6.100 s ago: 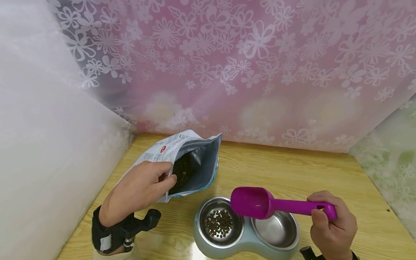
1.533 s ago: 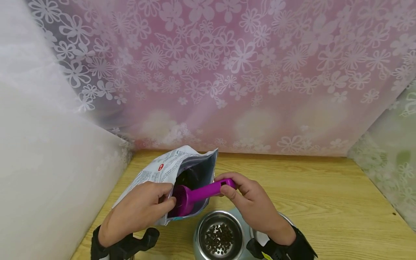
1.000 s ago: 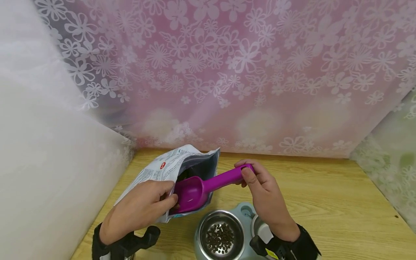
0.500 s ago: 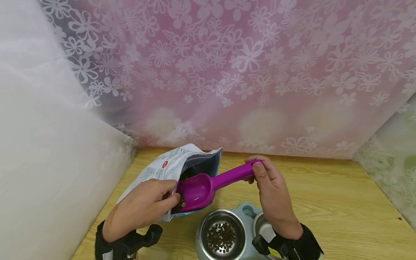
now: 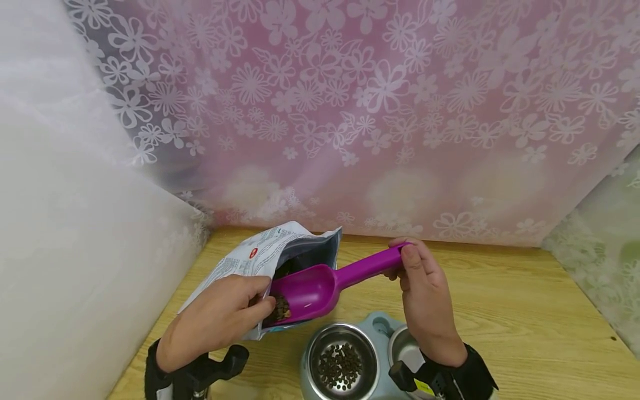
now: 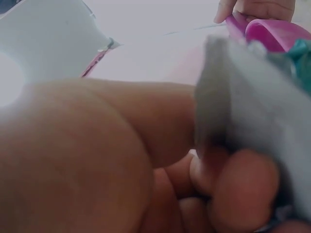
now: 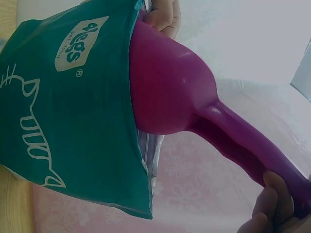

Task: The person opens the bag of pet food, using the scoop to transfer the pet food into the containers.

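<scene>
My left hand [image 5: 225, 316] pinches the near edge of an opened pet food bag [image 5: 250, 258], thumb outermost at its mouth. In the right wrist view the bag [image 7: 73, 111] shows a teal face with a white animal outline. My right hand [image 5: 425, 294] grips the handle end of a purple scoop [image 5: 310, 289] between thumb and fingers. The scoop's front part lies inside the bag mouth, with brown kibble [image 5: 280, 310] at its tip. From below, the scoop's rounded underside [image 7: 170, 82] shows against the bag opening.
A pale blue double feeder [image 5: 377, 383] stands in front. Its left steel bowl [image 5: 367, 344] holds scattered kibble; my right wrist strap partly covers the right bowl [image 5: 400, 347]. Wood-look table [image 5: 525, 311], white sheet at left [image 5: 75, 222], flowered pink curtain [image 5: 375, 139] behind.
My right hand went from above the bowls to the bag and pushed the scoop in. Lately the scoop has slid partly back out, up and right, with kibble showing at its tip.
</scene>
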`<state>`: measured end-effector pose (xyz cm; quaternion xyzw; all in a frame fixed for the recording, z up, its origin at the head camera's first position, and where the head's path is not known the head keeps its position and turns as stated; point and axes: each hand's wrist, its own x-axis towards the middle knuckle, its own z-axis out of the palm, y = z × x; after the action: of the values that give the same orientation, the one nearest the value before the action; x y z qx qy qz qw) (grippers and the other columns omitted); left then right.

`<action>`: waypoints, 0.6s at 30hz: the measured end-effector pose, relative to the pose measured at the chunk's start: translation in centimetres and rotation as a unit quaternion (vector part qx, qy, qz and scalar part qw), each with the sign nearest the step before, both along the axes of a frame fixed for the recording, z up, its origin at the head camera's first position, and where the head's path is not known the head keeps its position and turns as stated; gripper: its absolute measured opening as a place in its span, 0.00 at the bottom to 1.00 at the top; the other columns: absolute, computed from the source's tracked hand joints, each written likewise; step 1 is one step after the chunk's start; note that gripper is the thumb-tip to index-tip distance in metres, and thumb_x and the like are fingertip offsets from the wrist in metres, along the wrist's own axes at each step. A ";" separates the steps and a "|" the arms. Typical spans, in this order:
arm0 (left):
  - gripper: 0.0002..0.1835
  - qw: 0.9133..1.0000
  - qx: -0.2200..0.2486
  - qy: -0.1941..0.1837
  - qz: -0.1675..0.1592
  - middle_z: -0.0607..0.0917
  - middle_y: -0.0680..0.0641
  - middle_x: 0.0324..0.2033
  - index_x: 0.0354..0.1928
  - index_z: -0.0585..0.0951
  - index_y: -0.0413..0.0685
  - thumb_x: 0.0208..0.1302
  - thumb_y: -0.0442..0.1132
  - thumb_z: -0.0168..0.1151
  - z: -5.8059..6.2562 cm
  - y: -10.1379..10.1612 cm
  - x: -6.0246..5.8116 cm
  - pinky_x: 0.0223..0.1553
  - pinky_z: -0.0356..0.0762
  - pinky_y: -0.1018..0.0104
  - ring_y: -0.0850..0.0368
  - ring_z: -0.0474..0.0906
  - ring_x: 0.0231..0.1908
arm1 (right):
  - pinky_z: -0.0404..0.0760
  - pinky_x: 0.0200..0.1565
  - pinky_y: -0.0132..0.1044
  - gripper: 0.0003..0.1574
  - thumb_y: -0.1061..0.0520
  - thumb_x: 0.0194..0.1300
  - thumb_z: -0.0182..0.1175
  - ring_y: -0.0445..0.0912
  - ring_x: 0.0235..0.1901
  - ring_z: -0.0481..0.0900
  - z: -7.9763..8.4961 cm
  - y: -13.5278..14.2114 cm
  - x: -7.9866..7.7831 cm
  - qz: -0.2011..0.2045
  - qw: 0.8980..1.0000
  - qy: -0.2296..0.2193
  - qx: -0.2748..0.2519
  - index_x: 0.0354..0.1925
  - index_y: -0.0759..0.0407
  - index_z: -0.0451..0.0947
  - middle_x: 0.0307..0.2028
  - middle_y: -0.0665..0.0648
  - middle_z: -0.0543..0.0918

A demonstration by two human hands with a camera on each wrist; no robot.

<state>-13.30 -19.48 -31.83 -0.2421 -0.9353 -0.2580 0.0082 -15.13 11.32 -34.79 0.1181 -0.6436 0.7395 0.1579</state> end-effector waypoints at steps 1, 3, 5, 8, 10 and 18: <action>0.18 1.000 0.000 0.000 0.001 0.61 0.64 0.13 0.22 0.67 0.60 0.73 0.41 0.57 0.0 0.0 0.0 0.22 0.60 0.71 0.69 0.60 0.17 | 0.75 0.43 0.31 0.21 0.48 0.84 0.45 0.46 0.36 0.72 0.0 0.0 0.0 -0.003 1.000 -0.005 -0.004 0.54 0.62 0.76 0.37 0.54 0.74; 0.19 1.000 0.000 0.001 0.001 0.61 0.64 0.13 0.22 0.67 0.60 0.73 0.40 0.57 0.0 -0.1 0.0 0.22 0.59 0.71 0.69 0.60 0.17 | 0.75 0.44 0.30 0.22 0.46 0.84 0.44 0.46 0.37 0.72 0.0 0.0 0.0 -0.013 1.000 -0.015 -0.012 0.54 0.62 0.75 0.38 0.54 0.74; 0.19 1.000 0.002 0.003 -0.001 0.60 0.64 0.13 0.21 0.67 0.60 0.73 0.40 0.57 0.0 -0.1 0.0 0.22 0.59 0.71 0.69 0.59 0.17 | 0.75 0.45 0.31 0.23 0.45 0.83 0.44 0.46 0.38 0.72 0.1 0.0 -0.1 -0.022 0.999 -0.022 -0.022 0.53 0.62 0.74 0.40 0.54 0.73; 0.19 1.000 0.007 0.005 -0.004 0.59 0.64 0.13 0.21 0.67 0.59 0.73 0.41 0.57 0.0 -0.2 0.0 0.22 0.58 0.71 0.69 0.58 0.17 | 0.74 0.46 0.32 0.21 0.45 0.83 0.44 0.47 0.38 0.72 0.2 -0.1 -0.1 -0.032 0.998 -0.016 -0.044 0.51 0.60 0.73 0.41 0.54 0.73; 0.19 1.000 0.009 0.008 -0.007 0.59 0.64 0.14 0.21 0.67 0.59 0.73 0.42 0.57 0.1 -0.2 0.1 0.22 0.58 0.71 0.69 0.57 0.17 | 0.73 0.46 0.32 0.19 0.46 0.83 0.44 0.46 0.38 0.72 0.2 0.0 -0.1 -0.033 0.997 -0.005 -0.063 0.48 0.60 0.73 0.41 0.54 0.72; 0.19 1.000 0.016 0.003 -0.008 0.59 0.63 0.14 0.21 0.67 0.58 0.74 0.42 0.57 0.2 -0.3 0.1 0.22 0.58 0.70 0.68 0.57 0.17 | 0.75 0.46 0.31 0.20 0.47 0.83 0.46 0.47 0.38 0.72 0.4 0.3 -0.2 -0.045 0.995 -0.005 -0.086 0.52 0.62 0.73 0.44 0.55 0.72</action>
<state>-13.17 -19.80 -31.66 -0.2499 -0.9292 -0.2722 0.0130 -15.34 11.63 -34.37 0.0710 -0.5831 0.7848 0.1975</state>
